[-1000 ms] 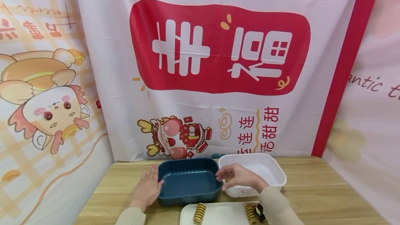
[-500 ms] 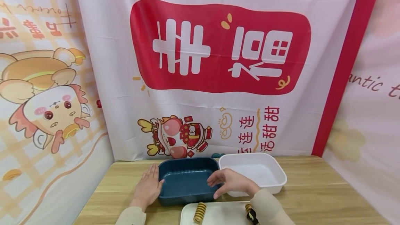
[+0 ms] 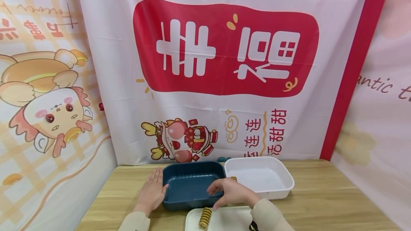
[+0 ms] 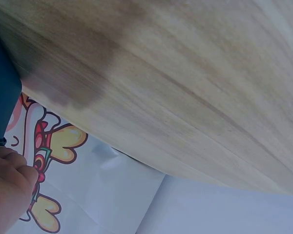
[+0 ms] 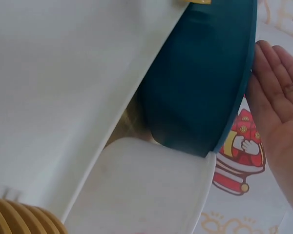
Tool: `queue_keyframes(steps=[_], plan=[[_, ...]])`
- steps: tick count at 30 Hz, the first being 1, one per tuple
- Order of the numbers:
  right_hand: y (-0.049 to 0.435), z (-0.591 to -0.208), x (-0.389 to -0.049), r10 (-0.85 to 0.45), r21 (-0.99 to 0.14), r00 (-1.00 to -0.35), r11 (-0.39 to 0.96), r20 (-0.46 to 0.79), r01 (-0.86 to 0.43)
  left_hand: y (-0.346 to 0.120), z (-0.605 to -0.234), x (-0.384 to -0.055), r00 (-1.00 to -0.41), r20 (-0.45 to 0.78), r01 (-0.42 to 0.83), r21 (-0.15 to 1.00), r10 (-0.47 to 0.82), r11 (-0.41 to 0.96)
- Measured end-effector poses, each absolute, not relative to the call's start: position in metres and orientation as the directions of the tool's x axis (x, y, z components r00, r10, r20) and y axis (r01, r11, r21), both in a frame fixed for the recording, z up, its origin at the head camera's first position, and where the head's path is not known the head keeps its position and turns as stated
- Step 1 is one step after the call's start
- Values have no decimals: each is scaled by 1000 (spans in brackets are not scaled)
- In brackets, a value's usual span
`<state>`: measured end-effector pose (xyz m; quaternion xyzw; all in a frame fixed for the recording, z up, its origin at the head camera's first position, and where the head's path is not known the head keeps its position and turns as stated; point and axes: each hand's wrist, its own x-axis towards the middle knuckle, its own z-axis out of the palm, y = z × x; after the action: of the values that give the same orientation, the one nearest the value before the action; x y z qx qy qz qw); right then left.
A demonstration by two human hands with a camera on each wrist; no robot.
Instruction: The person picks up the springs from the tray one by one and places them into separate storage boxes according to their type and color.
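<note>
A dark blue bin (image 3: 192, 184) stands on the table. Against its left wall rests my left hand (image 3: 151, 191), fingers straight; the left wrist view shows that hand (image 4: 10, 183) near the bin's edge (image 4: 2, 97). My right hand (image 3: 232, 191) hovers over the bin's front right corner. Its fingers are bent, nothing is between them, and the thumb points down toward the white tray (image 3: 229, 220). A golden-brown coil spring (image 3: 204, 219) lies on that tray, just left of the thumb. Another spring (image 3: 234, 179) shows behind the right hand, at the white bin's left end.
The white bin (image 3: 282, 190) stands right of the blue one, touching it. In the right wrist view a spring (image 5: 24, 217) lies on the tray at the lower left. Printed cloth (image 3: 224, 49) hangs behind the table (image 3: 334, 195). The right sleeve (image 3: 269, 215) covers the tray's right part.
My right hand has moved left and toward me, from the white bin's left end to above the blue bin's front corner. My left hand has stayed put.
</note>
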<state>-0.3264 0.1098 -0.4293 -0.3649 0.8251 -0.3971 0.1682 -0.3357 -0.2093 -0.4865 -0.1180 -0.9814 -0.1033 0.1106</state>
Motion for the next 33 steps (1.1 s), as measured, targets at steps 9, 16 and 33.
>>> queue_keyframes(steps=[9, 16, 33], plan=[[100, -435, -325, -754, -612, -655, 492, 56, -619, -209, -486, -335, -946, 252, 252, 175, 204, 952], [91, -442, -322, -773, -458, -631, 538, 68, -708, -209, -485, -335, -945, 253, 254, 175, 206, 951], [71, -447, -313, -759, -299, -651, 619, 8, -726, -210, -486, -336, -950, 230, 252, 163, 211, 954]])
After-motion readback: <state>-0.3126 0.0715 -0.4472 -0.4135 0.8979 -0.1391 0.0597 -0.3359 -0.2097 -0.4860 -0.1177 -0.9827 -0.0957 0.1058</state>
